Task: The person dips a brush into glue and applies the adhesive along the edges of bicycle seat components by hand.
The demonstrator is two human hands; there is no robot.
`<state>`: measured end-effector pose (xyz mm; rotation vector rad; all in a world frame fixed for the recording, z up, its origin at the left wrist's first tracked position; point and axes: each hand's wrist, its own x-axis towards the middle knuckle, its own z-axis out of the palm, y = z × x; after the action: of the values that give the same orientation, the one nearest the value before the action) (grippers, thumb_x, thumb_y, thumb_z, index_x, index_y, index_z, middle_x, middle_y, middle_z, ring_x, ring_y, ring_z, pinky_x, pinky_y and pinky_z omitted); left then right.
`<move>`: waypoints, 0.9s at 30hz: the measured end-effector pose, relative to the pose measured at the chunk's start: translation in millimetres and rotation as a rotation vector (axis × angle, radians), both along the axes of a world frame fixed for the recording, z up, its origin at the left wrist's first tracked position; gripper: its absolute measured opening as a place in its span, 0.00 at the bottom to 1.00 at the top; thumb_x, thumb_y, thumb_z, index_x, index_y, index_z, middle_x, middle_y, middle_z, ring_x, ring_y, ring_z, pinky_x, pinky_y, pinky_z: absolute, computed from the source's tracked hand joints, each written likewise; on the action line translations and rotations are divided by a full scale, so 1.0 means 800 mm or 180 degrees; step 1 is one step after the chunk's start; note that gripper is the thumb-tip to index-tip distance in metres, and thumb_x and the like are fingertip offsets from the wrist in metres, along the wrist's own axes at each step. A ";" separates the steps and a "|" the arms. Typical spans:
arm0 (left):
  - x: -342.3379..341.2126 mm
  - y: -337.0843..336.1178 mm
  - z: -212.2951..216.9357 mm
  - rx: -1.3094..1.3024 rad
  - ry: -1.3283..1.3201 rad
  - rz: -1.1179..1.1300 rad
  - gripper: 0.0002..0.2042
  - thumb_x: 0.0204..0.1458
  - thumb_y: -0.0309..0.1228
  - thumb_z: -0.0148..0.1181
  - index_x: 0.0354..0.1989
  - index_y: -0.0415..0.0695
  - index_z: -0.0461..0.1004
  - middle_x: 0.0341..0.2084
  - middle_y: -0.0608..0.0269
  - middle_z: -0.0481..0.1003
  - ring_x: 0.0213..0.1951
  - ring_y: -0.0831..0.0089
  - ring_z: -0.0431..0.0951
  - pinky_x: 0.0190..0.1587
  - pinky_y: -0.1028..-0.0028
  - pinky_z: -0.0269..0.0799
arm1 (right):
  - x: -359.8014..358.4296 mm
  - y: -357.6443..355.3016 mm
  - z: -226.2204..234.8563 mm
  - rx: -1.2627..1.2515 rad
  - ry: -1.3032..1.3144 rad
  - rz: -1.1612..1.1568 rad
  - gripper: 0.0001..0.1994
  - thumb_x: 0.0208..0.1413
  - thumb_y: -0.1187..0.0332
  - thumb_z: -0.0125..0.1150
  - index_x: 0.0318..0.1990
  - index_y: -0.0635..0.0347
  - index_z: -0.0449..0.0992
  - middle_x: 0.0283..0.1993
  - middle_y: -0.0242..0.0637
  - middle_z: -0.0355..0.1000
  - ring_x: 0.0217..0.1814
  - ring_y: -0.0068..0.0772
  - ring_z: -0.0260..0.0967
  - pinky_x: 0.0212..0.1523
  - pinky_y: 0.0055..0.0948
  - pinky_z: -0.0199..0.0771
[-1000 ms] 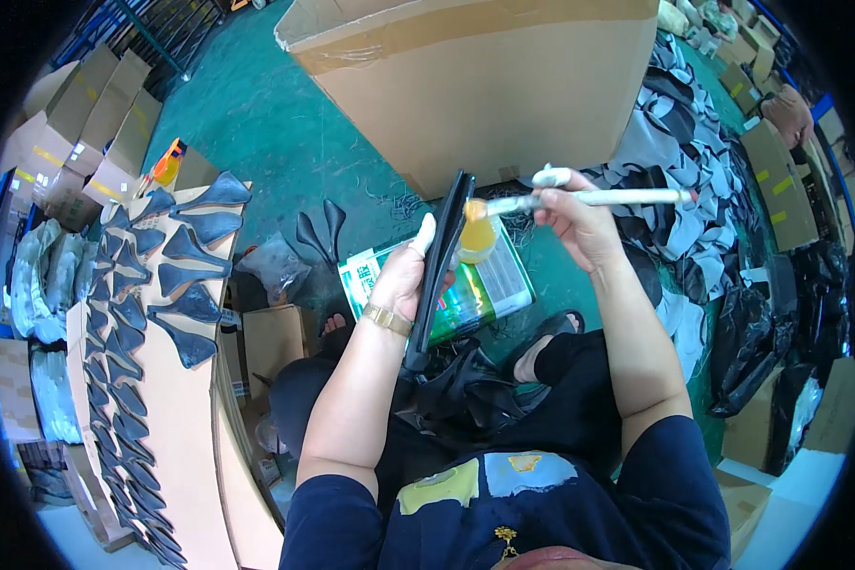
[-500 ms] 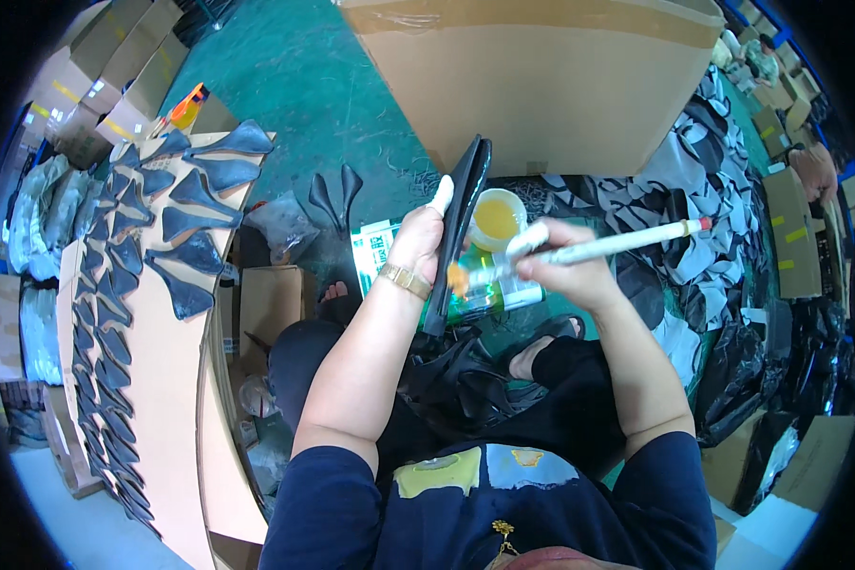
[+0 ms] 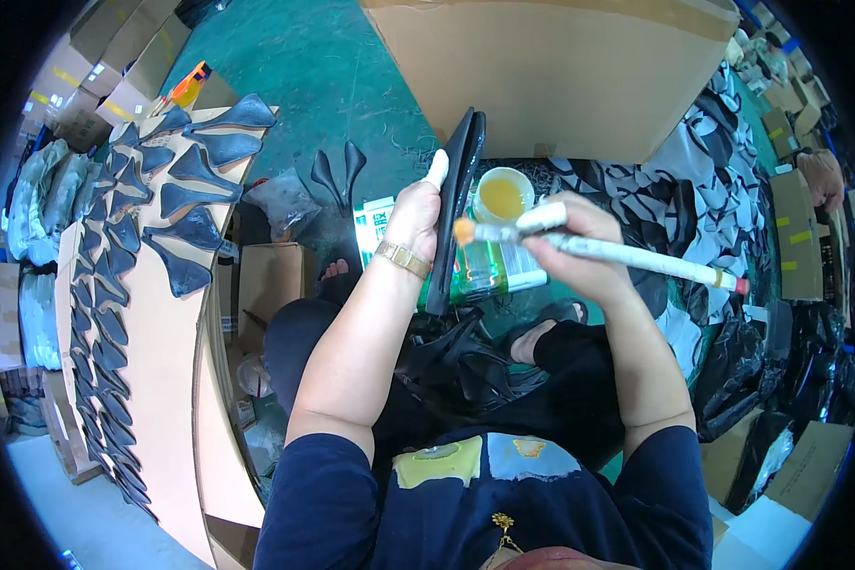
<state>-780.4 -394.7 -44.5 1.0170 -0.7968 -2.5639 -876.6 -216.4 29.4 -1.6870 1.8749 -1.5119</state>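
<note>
1. Gripping a black curved piece (image 3: 454, 204) on edge in my left hand (image 3: 414, 214), I keep it upright above my lap, fingers wrapped round its back and one fingertip showing at the top.
2. My right hand (image 3: 572, 249) is closed round a long white-handled brush (image 3: 598, 249); its glue-tipped bristles now touch the black piece, where half a second ago they sat lower, over the green box (image 3: 480, 266).
3. Since a second ago the small cup of yellow glue (image 3: 502, 195) has come clear of the brush, which suggests the brush is loaded and the coating stroke is under way.
4. To my left, finished-looking black pieces (image 3: 176, 204) lie in rows on long cardboard sheets (image 3: 166, 351); more black cut pieces (image 3: 655, 199) pile up at my right, before a large carton (image 3: 560, 66).
</note>
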 end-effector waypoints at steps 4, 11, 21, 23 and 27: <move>0.013 -0.007 -0.002 -0.0283 -0.0050 -0.0235 0.23 0.54 0.55 0.53 0.30 0.44 0.74 0.19 0.63 0.73 0.17 0.73 0.71 0.18 0.75 0.67 | 0.002 0.004 0.009 0.0163 -0.0328 0.0570 0.08 0.40 0.75 0.65 0.32 0.61 0.78 0.29 0.34 0.72 0.29 0.28 0.71 0.30 0.24 0.69; 0.014 0.009 0.011 -0.0504 -0.0290 -0.0048 0.21 0.53 0.54 0.54 0.29 0.46 0.75 0.18 0.64 0.72 0.16 0.74 0.71 0.18 0.76 0.68 | -0.006 -0.011 0.005 -0.0256 0.0307 -0.0045 0.07 0.42 0.76 0.66 0.31 0.62 0.78 0.30 0.37 0.72 0.31 0.30 0.70 0.32 0.24 0.69; 0.049 -0.003 0.033 -0.1870 0.0326 0.0167 0.16 0.54 0.35 0.61 0.47 0.38 0.70 0.41 0.64 0.75 0.41 0.79 0.74 0.43 0.77 0.70 | -0.066 -0.004 -0.020 -0.0428 -0.1812 -0.0886 0.10 0.51 0.73 0.63 0.41 0.65 0.76 0.35 0.32 0.73 0.37 0.21 0.71 0.38 0.20 0.72; 0.062 -0.008 0.040 -0.2730 0.0097 0.0551 0.18 0.51 0.29 0.63 0.49 0.39 0.67 0.40 0.63 0.74 0.41 0.77 0.73 0.46 0.75 0.69 | -0.077 -0.006 -0.045 -0.0123 -0.1529 -0.0883 0.08 0.49 0.73 0.62 0.37 0.64 0.77 0.34 0.33 0.74 0.33 0.21 0.71 0.36 0.21 0.72; 0.097 -0.030 0.020 -0.5082 -0.0713 0.0736 0.20 0.42 0.28 0.69 0.44 0.41 0.67 0.34 0.62 0.68 0.32 0.75 0.70 0.36 0.75 0.70 | -0.085 -0.015 -0.090 0.1012 -0.1104 -0.1024 0.11 0.43 0.67 0.61 0.35 0.59 0.78 0.29 0.36 0.75 0.30 0.28 0.72 0.35 0.28 0.73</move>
<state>-702.9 -418.6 -28.2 0.6600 -2.0096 -0.9136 -944.8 -228.6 -42.9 -0.9546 2.1163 -1.4018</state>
